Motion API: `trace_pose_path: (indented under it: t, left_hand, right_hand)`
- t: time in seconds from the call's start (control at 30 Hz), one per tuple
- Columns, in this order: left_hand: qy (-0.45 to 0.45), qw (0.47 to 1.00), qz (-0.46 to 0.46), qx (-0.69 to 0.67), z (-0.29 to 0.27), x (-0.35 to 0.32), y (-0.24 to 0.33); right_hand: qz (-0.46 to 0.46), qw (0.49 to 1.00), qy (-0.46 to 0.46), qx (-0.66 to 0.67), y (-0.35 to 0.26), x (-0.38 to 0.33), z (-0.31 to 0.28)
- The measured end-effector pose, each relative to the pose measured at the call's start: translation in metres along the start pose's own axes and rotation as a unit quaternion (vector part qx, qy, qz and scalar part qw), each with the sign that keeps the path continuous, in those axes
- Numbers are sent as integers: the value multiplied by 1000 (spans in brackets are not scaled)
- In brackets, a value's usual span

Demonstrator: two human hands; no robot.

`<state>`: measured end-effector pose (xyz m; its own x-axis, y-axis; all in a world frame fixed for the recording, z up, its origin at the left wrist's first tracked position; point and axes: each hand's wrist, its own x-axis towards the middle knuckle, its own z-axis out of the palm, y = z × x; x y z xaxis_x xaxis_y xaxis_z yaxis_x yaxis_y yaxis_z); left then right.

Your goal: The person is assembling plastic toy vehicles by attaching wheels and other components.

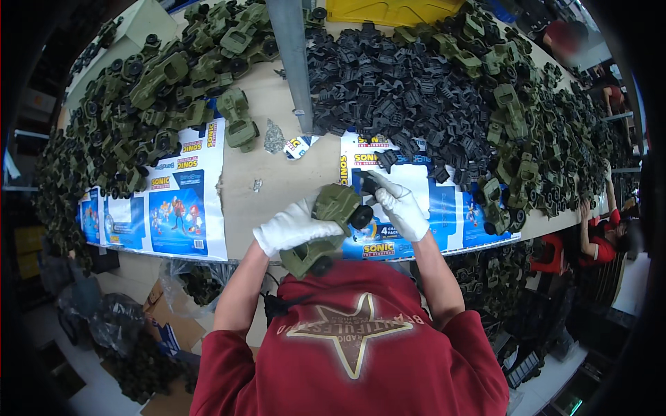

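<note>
At the bottom centre of the frame is the wearer's dark red shirt (333, 319) with a gold-edged star printed on it. Just above it, the left hand (295, 227), in a white fabric glove, has its grip closed around an olive-green plastic toy vehicle with black wheels (336, 206), which sits tilted near the centre of the frame, partly over the front edge of the worktop (250, 187). To its right, the right hand (404, 210), gloved alike, pinches a small black plastic piece (368, 183) between thumb and fingers, just beside the vehicle's upper end. Glossy blue-and-white printed sheets (444, 215) cover the worktop under and right of the hands, with another such sheet at centre left. Farther back, one loose olive-green vehicle (239, 121) lies left of an upright grey metal post (290, 62). Beyond, a heap of black plastic parts (399, 83) spreads across the upper centre, flanked by piles of olive-green vehicles (163, 80) at upper left and upper right. A yellow plastic container (388, 10) stands at the top edge; at the far right, a co-worker in red (608, 239) reaches toward the right-hand pile.
</note>
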<state>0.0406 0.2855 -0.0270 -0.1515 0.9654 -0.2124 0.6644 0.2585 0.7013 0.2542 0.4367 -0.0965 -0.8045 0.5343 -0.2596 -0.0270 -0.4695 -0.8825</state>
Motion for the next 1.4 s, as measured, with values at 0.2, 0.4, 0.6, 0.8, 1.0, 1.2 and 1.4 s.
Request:
trace_pose_path:
  t: [0.2,0.4,0.6,0.8,1.0,1.2,1.4]
  left_hand:
    - [-85,994,-53,-40,13,3,12]
    - [-140,977,-110,-116,7,4,27]
    - [-78,978,-101,-165,15,6,33]
    - [109,946,-66,-297,68,10,32]
    - [-10,776,25,-630,56,18,22]
    - [19,832,97,-545,79,22,-5]
    - [99,886,102,-441,94,12,-14]
  right_hand:
    - [19,996,-81,19,-16,-13,-3]
    - [24,996,-82,26,-16,-15,-4]
    - [18,996,-71,-48,-20,-11,-12]
    - [-33,991,9,-132,-30,-2,10]
    - [-97,987,71,-103,-10,-9,40]
    - [-239,882,46,-404,-29,-31,51]
    - [-249,865,52,-432,-20,-33,54]
